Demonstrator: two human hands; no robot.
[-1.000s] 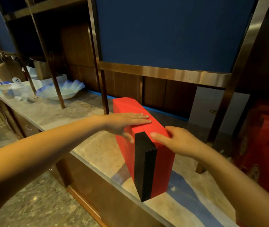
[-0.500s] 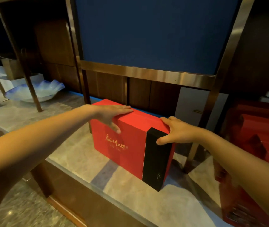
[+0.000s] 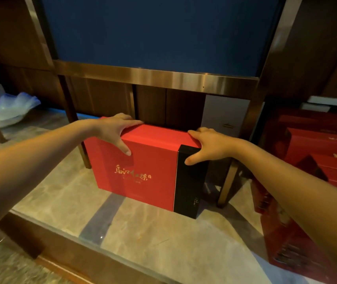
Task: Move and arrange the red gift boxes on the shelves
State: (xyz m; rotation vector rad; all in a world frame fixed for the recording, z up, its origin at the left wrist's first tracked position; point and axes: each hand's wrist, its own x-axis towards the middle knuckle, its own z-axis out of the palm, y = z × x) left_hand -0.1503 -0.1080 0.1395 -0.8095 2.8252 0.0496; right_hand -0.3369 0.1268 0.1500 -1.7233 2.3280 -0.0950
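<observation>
A red gift box (image 3: 143,173) with gold lettering and a black right end stands upright on the marble shelf (image 3: 153,238), its broad face toward me. My left hand (image 3: 116,130) grips its top left edge, thumb down on the front face. My right hand (image 3: 206,144) grips the top right corner, thumb on the black band. The box sits between two bronze frame posts, under a blue panel.
More red gift boxes (image 3: 323,152) are stacked at the right, partly behind my right arm. A blue-white glass bowl (image 3: 5,107) rests at the far left. Bronze posts (image 3: 231,179) stand close on both sides of the box. The shelf's front edge runs along the bottom left.
The box has turned from end-on to broad face toward me and slid back between the posts. Both hands stayed on its top.
</observation>
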